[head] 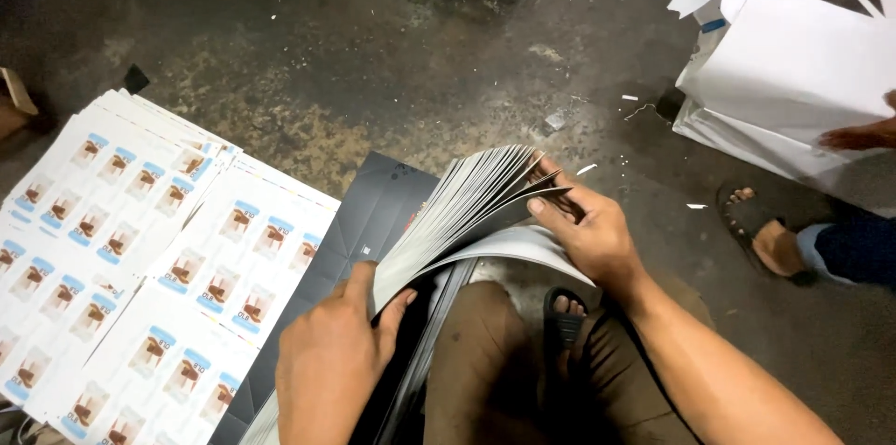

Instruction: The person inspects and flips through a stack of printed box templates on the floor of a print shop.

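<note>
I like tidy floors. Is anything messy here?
Yes. Small white paper scraps lie scattered on the dark floor beyond the right hand. The printed sheets left of the left hand lie in a slipped, uneven pile.

Glossy dark-faced paper sheets fanned in a thick stack point(467, 207), smooth printed white label sheets point(140, 258) left, rough stained concrete floor point(392, 62).

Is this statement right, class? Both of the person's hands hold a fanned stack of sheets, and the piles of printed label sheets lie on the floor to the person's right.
Not quite. In the head view the left hand and right hand do hold the fanned stack of sheets, but the printed label sheets lie on the floor to the person's left, not the right.
</note>
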